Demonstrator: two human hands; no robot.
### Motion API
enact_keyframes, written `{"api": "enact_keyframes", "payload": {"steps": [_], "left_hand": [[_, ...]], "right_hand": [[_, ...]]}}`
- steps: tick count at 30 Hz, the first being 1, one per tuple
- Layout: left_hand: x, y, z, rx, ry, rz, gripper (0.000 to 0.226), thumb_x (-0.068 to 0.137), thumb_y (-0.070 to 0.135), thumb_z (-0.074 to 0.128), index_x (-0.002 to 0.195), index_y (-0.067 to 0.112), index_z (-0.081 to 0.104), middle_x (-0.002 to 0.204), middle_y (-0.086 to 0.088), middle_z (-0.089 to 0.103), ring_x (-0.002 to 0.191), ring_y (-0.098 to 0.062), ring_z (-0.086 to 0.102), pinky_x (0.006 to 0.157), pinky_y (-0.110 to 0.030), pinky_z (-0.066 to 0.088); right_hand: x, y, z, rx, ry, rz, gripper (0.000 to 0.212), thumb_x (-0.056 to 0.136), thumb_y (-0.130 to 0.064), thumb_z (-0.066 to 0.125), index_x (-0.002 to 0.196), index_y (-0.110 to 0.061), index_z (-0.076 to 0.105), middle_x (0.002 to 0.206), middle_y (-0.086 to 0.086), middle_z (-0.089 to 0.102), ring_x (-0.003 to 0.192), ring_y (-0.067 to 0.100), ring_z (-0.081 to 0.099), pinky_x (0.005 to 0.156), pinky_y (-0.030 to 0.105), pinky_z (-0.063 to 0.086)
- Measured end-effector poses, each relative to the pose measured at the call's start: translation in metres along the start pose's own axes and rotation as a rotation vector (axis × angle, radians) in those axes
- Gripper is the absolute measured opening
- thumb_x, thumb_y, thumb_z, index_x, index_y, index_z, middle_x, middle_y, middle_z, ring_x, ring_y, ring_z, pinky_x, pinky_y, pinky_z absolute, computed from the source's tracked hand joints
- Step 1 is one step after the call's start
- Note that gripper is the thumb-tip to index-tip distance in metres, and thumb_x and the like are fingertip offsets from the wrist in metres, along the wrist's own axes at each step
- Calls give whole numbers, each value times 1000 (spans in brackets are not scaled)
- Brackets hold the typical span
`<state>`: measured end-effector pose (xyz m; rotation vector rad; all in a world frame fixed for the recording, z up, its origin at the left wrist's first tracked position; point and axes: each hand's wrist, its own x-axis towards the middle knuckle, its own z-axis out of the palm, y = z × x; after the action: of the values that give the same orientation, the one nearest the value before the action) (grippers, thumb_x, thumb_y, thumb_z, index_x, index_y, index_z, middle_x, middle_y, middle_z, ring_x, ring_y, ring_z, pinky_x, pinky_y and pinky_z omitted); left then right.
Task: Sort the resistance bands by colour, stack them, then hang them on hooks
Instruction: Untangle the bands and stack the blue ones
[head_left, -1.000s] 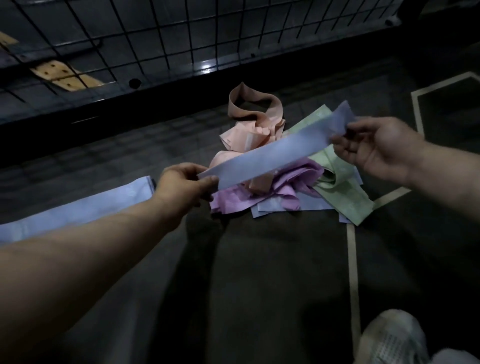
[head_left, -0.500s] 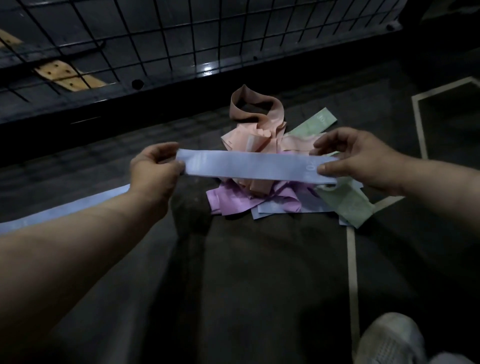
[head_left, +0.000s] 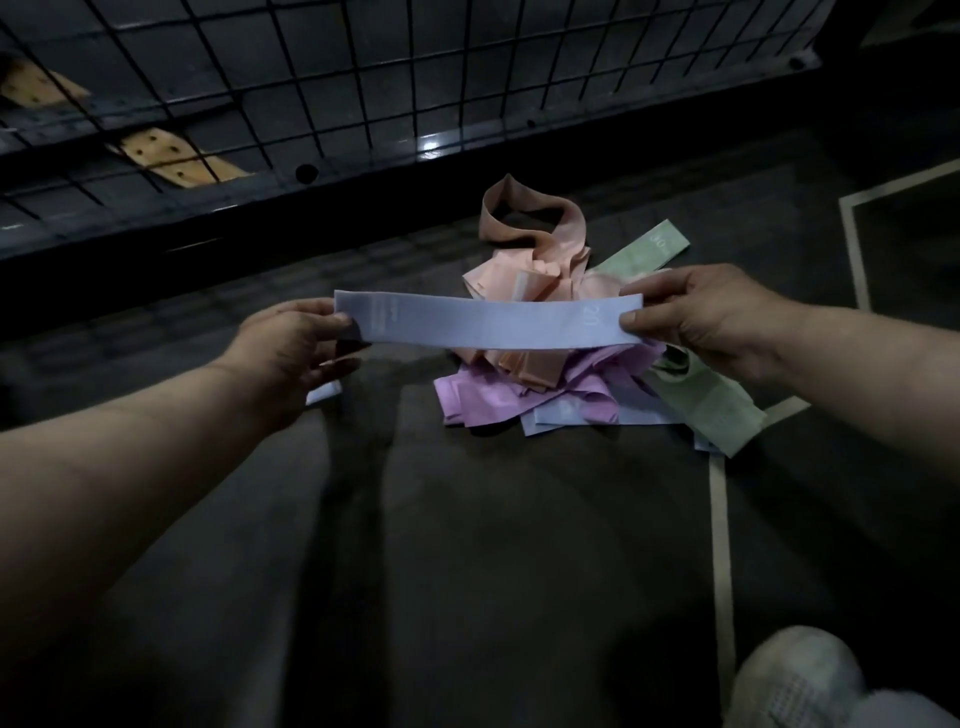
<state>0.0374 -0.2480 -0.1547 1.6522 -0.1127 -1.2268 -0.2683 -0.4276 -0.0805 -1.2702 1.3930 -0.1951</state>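
A pale blue resistance band marked "20" is stretched flat and level between my hands, above the dark floor. My left hand pinches its left end and my right hand pinches its right end. Behind and below it lies a mixed heap of bands: peach ones at the back, purple ones in front, green ones to the right, another blue one underneath. A corner of a separate blue band peeks out under my left hand.
A black wire grid panel leans across the back, with tan perforated pieces behind it. Pale tape lines mark the floor at the right. A white shoe shows at the bottom right.
The blue band went from slanted to level and flat. Both hands moved slightly left and lower, carrying it toward the blue band on the floor at the left.
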Motion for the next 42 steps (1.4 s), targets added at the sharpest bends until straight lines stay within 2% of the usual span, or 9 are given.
{"api": "enact_keyframes", "payload": {"steps": [5,12,16,21,25,31,38,40,42], "left_hand": [[-8,8,-35,128,-30,-45,16,93,0,56,97,13,65,85,-7,67,72,-15,69,64,-25,56],[-20,12,-98,145,79,-109,23,90,-8,56,85,15,56,73,-6,60,59,-15,69,51,-20,54],[-31,6,-138,90,148,-146,21,89,-7,56,86,13,60,76,-6,64,57,-14,69,52,-21,55],[-45,-11,-190,-4,315,-134,19,87,-8,59,88,11,60,76,-9,66,56,-17,67,53,-23,56],[-66,-40,-222,-66,455,-154,19,90,-6,59,93,13,56,80,-10,62,48,-11,61,41,-19,48],[-90,-85,-244,-118,558,-207,20,88,-3,62,106,5,65,85,-14,69,58,-16,62,45,-21,49],[-66,-58,-256,-35,634,-40,12,90,-4,61,91,8,62,77,-13,64,57,-18,57,45,-22,48],[-54,-51,-257,27,651,1,12,89,-3,61,96,7,63,82,-11,65,58,-16,58,46,-22,47],[-44,-51,-258,130,673,17,13,86,-1,62,95,9,66,83,-9,66,61,-16,59,51,-25,49]], "right_hand": [[-2,-10,35,51,-58,77,10,89,6,63,94,-3,65,84,12,66,62,11,71,52,20,56],[-2,-21,104,-71,-154,9,14,97,3,55,111,2,55,87,30,68,62,31,70,46,30,56],[-8,-16,143,-160,-147,-27,8,96,-1,58,103,-1,55,71,15,69,42,9,61,35,17,43],[-10,-21,200,-145,-221,-92,16,96,0,58,110,-5,55,89,7,64,59,13,68,45,14,50],[-7,-24,242,-238,-282,-82,7,94,0,61,98,-5,58,92,13,66,54,9,68,45,15,52],[-15,-20,275,-469,-297,-84,17,90,-5,68,104,-5,60,89,19,67,67,24,67,52,32,53],[3,-21,300,-418,-209,-223,16,89,-1,69,104,-4,65,75,8,63,41,-3,55,40,9,42],[11,-19,303,-480,-177,-299,16,88,-5,71,104,-5,66,81,11,64,52,3,60,46,10,44],[20,-18,306,-574,-141,-349,20,87,-10,73,106,-8,67,90,11,65,76,19,64,67,23,52]]}}
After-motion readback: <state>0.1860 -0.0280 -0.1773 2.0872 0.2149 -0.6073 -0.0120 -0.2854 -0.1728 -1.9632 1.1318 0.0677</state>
